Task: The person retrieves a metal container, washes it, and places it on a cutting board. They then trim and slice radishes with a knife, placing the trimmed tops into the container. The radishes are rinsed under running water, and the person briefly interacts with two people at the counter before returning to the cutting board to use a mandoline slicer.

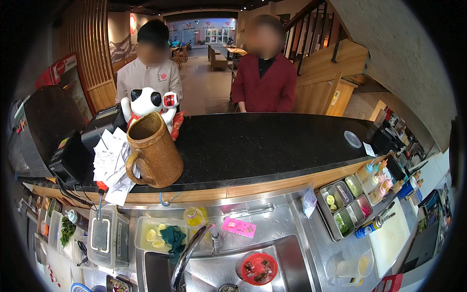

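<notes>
Neither of my hands is in view. Before me is a stainless steel sink (pixel 292 252) with a curved chrome faucet (pixel 186 255). In its basin sits a red strainer (pixel 259 268) holding dark food scraps. A clear plastic tub (pixel 141 233) on the sink's left rim contains pale citrus pieces and a dark green cloth or mesh (pixel 173 235). Beside it stands a clear bottle (pixel 193 217) of yellow liquid. A pink printed card or ruler (pixel 239 227) lies flat behind the basin.
A black counter (pixel 255 146) runs across, bearing a brown ceramic mug (pixel 157 164), a lucky cat figure (pixel 146 100) and spiked receipts (pixel 111 157). Two people (pixel 149 73) stand beyond it. At right are a garnish tray (pixel 343 210), a cutting board (pixel 390 237) and a measuring jug (pixel 355 266).
</notes>
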Tool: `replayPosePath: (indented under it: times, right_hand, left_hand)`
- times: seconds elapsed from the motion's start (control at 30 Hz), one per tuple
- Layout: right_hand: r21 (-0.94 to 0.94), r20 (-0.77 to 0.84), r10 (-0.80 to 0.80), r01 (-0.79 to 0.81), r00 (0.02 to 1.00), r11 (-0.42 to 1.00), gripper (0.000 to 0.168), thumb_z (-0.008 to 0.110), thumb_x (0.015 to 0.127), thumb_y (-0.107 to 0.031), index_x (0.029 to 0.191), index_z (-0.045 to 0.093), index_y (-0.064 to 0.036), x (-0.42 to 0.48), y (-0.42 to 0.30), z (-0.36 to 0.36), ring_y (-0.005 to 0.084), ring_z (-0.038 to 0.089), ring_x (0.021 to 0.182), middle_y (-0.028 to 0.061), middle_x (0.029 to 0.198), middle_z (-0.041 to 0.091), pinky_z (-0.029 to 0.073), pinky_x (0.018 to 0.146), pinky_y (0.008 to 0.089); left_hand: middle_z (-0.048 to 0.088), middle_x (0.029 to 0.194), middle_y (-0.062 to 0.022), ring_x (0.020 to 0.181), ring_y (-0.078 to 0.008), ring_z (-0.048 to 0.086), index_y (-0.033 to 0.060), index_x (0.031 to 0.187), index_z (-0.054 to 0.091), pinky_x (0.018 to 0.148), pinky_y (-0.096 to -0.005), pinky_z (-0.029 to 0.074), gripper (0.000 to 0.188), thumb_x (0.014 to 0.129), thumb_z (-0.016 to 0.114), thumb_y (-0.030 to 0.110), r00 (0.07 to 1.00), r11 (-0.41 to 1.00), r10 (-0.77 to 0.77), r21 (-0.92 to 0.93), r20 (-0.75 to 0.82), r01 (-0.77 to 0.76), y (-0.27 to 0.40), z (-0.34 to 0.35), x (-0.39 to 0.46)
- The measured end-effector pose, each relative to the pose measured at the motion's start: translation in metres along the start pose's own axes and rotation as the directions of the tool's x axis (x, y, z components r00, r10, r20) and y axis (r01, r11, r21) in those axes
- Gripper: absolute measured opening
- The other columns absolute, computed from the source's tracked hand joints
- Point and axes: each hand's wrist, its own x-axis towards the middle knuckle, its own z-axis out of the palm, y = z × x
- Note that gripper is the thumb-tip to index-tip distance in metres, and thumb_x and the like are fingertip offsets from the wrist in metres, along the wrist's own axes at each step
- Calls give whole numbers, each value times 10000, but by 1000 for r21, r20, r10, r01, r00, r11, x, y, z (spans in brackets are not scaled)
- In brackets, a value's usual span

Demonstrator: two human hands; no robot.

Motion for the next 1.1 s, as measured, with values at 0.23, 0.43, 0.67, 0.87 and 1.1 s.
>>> replayPosePath:
  times: [0.23, 0.43, 0.67, 0.87, 1.1]
  right_hand:
    - [0, 1, -3, 3, 1000, 1000, 280, 612, 809, -303, 1003, 697, -120, 3, 2, 4, 364, 510, 1121, 101, 1116, 652, 330, 1013, 564]
    - [-6, -3, 0, 0, 1000, 1000, 276, 612, 810, -296, 1005, 696, -119, 1, 2, 6, 361, 507, 1130, 96, 1124, 651, 328, 1018, 565]
    - [-1, -2, -4, 4, 1000, 1000, 271, 613, 811, -288, 1007, 693, -119, 2, 3, 7, 358, 503, 1142, 91, 1133, 648, 325, 1024, 567]
    - [-4, 8, -3, 3, 1000, 1000, 267, 613, 812, -281, 1009, 692, -119, -7, 4, 10, 355, 500, 1151, 87, 1141, 646, 322, 1029, 568]
    - [-1, 12, -10, 10, 1000, 1000, 262, 614, 813, -273, 1011, 689, -119, -18, 4, 15, 352, 496, 1162, 82, 1150, 644, 320, 1035, 570]
  left_hand:
    - [521, 1320, -209, 1143, -395, 529, 91, 1330, 528, 937, -527, 440, 588, 870, 579, 455, 1000, 1000, 21, 13, -13, -21, -4, 4, 0]
    - [516, 1327, -206, 1150, -394, 525, 94, 1337, 519, 939, -527, 438, 593, 872, 570, 457, 1000, 1000, 17, 21, 2, -17, -4, 7, 3]
    - [511, 1335, -203, 1158, -392, 521, 96, 1346, 509, 941, -526, 435, 597, 874, 560, 458, 1000, 999, 17, 27, 7, -17, -6, 8, 3]
    - [506, 1342, -201, 1165, -391, 517, 98, 1354, 500, 944, -526, 433, 601, 876, 552, 460, 1000, 999, 27, 33, 8, -27, -6, 10, 2]
    - [501, 1350, -198, 1173, -389, 513, 101, 1362, 490, 946, -526, 431, 606, 878, 542, 462, 999, 998, 43, 50, 14, -44, -11, 11, 0]
